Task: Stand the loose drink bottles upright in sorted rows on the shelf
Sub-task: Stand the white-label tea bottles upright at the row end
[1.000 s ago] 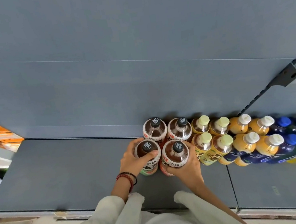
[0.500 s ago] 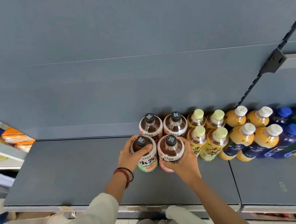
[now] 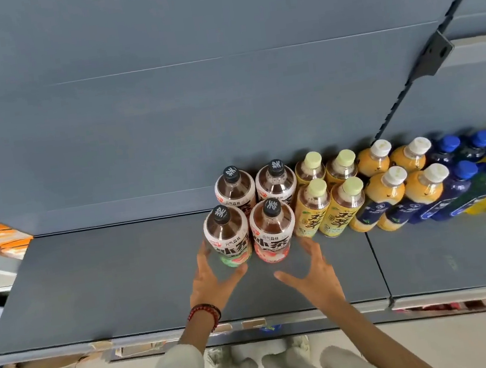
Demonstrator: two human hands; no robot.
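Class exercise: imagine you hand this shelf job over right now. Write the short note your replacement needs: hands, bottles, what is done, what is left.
Left hand: open, empty, fingertips at or beside the front left tea bottle.
Right hand: open, empty, clear of the bottles.
Bottles: all upright at the back of the shelf, two deep, sorted by kind: four black-capped tea bottles, four yellow bottles, orange juice bottles, blue-capped bottles.
Done: the tea block stands in line with the rest.
Left: no loose bottles in view; look outside the frame for more.
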